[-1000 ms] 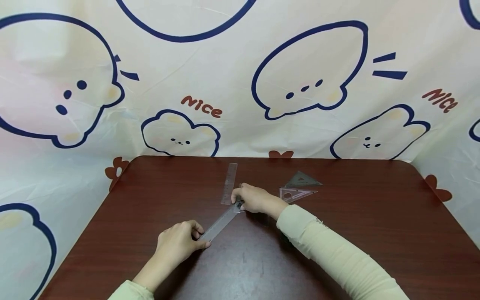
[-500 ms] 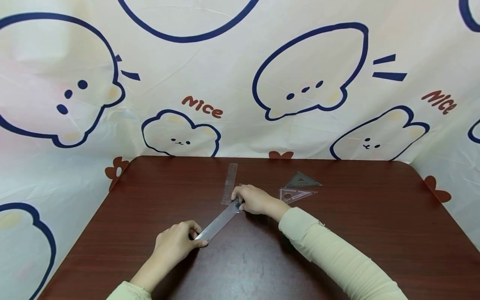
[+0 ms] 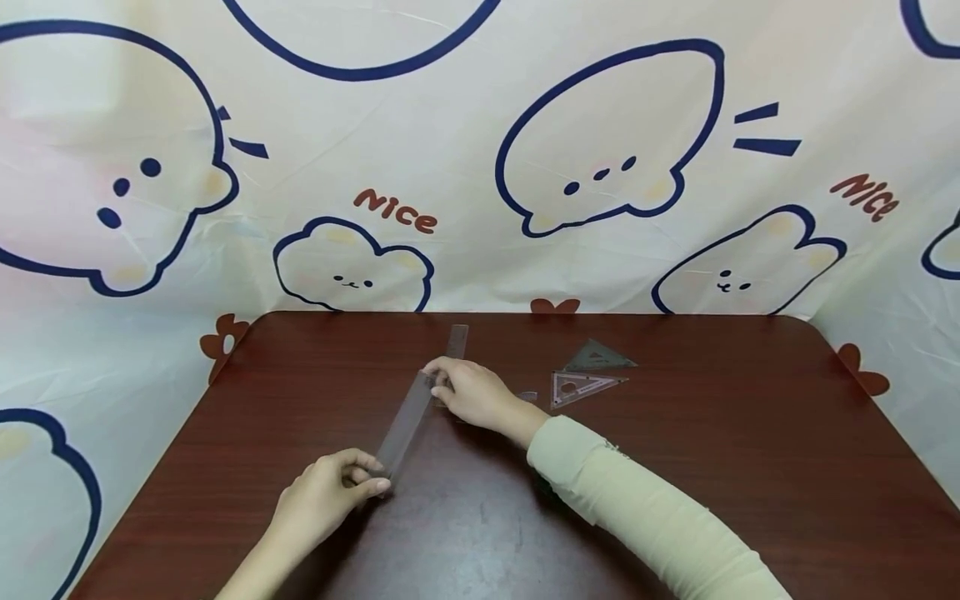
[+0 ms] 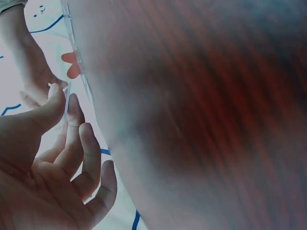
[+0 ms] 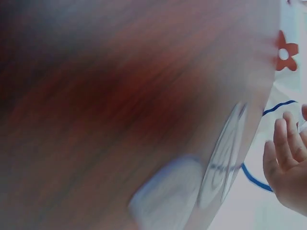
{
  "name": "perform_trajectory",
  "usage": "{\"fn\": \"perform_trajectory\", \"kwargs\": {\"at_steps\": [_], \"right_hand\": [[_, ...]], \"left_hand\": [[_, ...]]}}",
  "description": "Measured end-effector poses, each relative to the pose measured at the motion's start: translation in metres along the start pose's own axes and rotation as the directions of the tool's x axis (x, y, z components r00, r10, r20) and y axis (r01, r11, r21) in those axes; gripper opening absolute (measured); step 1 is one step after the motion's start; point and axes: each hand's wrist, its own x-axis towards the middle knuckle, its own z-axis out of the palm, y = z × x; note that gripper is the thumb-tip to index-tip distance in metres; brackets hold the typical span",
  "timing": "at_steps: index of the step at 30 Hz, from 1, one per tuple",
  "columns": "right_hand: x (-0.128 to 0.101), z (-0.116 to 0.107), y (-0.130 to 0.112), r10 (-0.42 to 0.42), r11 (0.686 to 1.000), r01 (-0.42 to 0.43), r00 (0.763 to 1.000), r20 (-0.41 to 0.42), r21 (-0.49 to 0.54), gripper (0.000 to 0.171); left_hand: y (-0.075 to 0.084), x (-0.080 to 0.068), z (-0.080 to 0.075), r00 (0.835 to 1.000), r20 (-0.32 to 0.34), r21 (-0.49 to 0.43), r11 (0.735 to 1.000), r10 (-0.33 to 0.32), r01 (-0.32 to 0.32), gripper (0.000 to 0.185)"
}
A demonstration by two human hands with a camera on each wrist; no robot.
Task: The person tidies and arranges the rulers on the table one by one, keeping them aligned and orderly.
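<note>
In the head view a clear ruler (image 3: 403, 423) slants between my two hands, its far end pointing away. My left hand (image 3: 322, 493) pinches its near end between thumb and fingers. At the far end my right hand (image 3: 478, 396) holds it with bent fingers. From the left wrist, the left hand (image 4: 57, 158) has thumb and index finger on either side of the thin ruler edge (image 4: 67, 100), the other fingers loosely bent. A second clear ruler (image 3: 457, 340) lies behind the right hand, which covers its nearer part.
Right of the hands lie a dark set square (image 3: 600, 357) and a clear set square (image 3: 585, 388). A small clear curved piece (image 3: 528, 396) shows beside the right wrist. The brown table (image 3: 675, 467) meets a patterned cloth (image 3: 465, 167) at the back.
Both hands have shifted left with the ruler, which now stands steeper in the head view and appears raised. The curved clear piece has come into sight by the right wrist.
</note>
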Motion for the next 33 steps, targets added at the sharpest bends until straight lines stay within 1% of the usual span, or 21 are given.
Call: {"fn": "perform_trajectory", "kwargs": {"at_steps": [2,4,6,8,13,17,21,24,27,30,33], "right_hand": [[0.003,0.004,-0.006,0.005,0.996,-0.003,1.000,-0.024,0.091,0.031],[0.007,0.008,-0.014,0.015,0.984,-0.007,0.999,-0.048,0.177,0.030],[0.009,0.012,-0.020,0.029,0.975,-0.010,0.996,-0.082,0.221,0.028],[0.011,0.016,-0.025,0.049,0.976,-0.022,0.992,-0.117,0.217,0.027],[0.016,0.028,-0.034,0.105,0.983,-0.076,0.979,-0.173,0.168,0.027],[0.022,0.037,-0.040,0.144,0.974,-0.104,0.969,-0.200,0.199,0.027],[0.026,0.050,-0.046,0.163,0.967,-0.121,0.970,-0.181,0.222,0.023],[0.029,0.059,-0.051,0.173,0.966,-0.137,0.973,-0.152,0.219,0.020],[0.033,0.065,-0.055,0.174,0.967,-0.144,0.976,-0.132,0.210,0.019],[0.037,0.072,-0.060,0.183,0.970,-0.160,0.976,-0.116,0.184,0.019],[0.042,0.078,-0.068,0.179,0.978,-0.165,0.978,-0.104,0.127,0.020]], "left_hand": [[-0.001,-0.002,-0.002,1.000,-0.003,-0.008,1.000,-0.004,0.003,0.028],[-0.002,-0.004,-0.003,1.000,0.001,-0.011,1.000,0.007,-0.007,0.031],[-0.002,-0.006,-0.004,1.000,0.007,-0.010,1.000,0.018,-0.018,0.032],[-0.003,-0.009,-0.002,1.000,0.009,0.012,1.000,0.028,-0.028,0.040],[-0.014,-0.016,-0.002,1.000,-0.022,0.074,0.997,0.010,-0.008,0.068],[-0.021,-0.017,-0.011,0.999,-0.043,0.096,0.995,-0.007,0.011,0.070],[-0.030,-0.021,-0.019,0.999,-0.019,0.140,0.990,-0.033,0.035,0.072],[-0.037,-0.025,-0.022,0.999,0.007,0.166,0.986,-0.032,0.031,0.075],[-0.044,-0.028,-0.026,0.999,0.020,0.190,0.982,-0.029,0.025,0.076],[-0.052,-0.029,-0.030,0.998,0.040,0.209,0.977,-0.041,0.031,0.078],[-0.060,-0.030,-0.035,0.998,0.040,0.231,0.972,-0.054,0.043,0.080]]}}
